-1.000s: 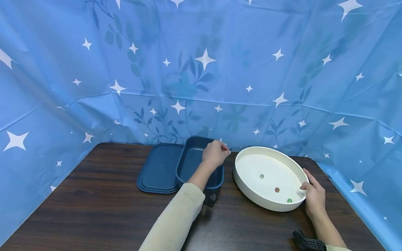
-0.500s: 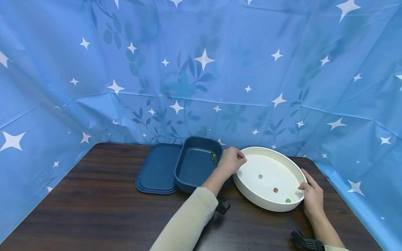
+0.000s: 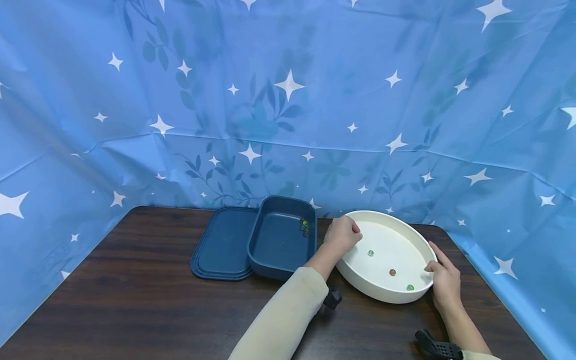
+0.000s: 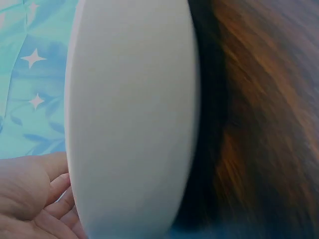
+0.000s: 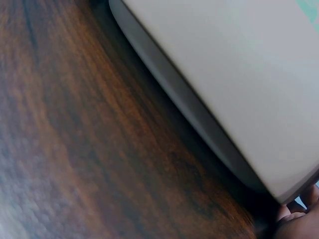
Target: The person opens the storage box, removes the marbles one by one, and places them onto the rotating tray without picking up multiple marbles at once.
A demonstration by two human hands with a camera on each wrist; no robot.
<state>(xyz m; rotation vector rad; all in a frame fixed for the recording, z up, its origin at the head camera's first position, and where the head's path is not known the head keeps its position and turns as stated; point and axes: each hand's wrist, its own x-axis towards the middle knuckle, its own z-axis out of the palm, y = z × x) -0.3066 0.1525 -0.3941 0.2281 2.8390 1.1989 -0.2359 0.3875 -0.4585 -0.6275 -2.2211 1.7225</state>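
My left hand (image 3: 343,234) is over the left rim of a round white tray (image 3: 382,294), its fingers curled. Whether a marble is between its fingertips I cannot tell. In the left wrist view the fingers (image 4: 59,191) are partly hidden behind the tray's wall. Inside the tray lie a clear-green marble (image 3: 371,253), a reddish-brown marble (image 3: 392,272) and a green marble (image 3: 410,287). My right hand (image 3: 446,285) grips the tray's right rim, thumb over the edge and fingers along the outside. Several marbles (image 3: 304,226) sit along the right side of a dark blue box (image 3: 276,245).
Left of the box, its flat blue lid (image 3: 227,242) lies on the dark wooden table (image 3: 148,300), the two edges overlapping in this view. A blue star-patterned curtain (image 3: 288,125) hangs behind the table's far edge.
My left hand has moved right, from above the blue box to the white tray's left rim, uncovering the marbles in the box. The right hand keeps its hold on the tray.
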